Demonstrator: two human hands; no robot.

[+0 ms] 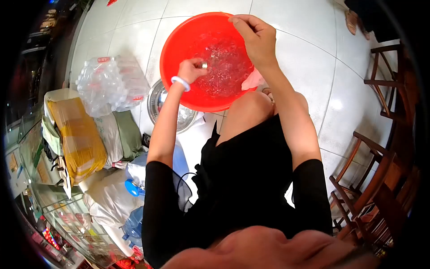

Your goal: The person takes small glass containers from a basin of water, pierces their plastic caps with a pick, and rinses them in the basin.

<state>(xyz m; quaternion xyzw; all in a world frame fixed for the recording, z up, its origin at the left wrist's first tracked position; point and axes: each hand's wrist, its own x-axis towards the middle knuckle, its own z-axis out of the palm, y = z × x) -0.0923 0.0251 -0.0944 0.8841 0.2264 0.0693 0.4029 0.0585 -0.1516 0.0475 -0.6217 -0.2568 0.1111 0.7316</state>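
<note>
A large red plastic basin (pixel 172 49) on the floor in front of my knees holds water and a mass of clear, glinting pieces (pixel 224 67) that I cannot identify. Inside its left part, my left hand (pixel 190 71), with a white bangle at the wrist, pinches a small shiny silvery piece (pixel 204 65). At the far right rim my right hand (pixel 260 40) is raised with thumb and forefinger pressed together. Whatever lies between those fingertips is too small to make out. A pink cloth-like thing (pixel 253 80) hangs over the near right rim.
Partly under the basin's left side is a metal bowl (pixel 155 102). Plastic-wrapped bottles (pixel 109 85), a yellow taped package (pixel 77 134) and bags stand to the left. Wooden chairs (pixel 365 175) line the right side. Another person's foot (pixel 350 22) shows at the upper right.
</note>
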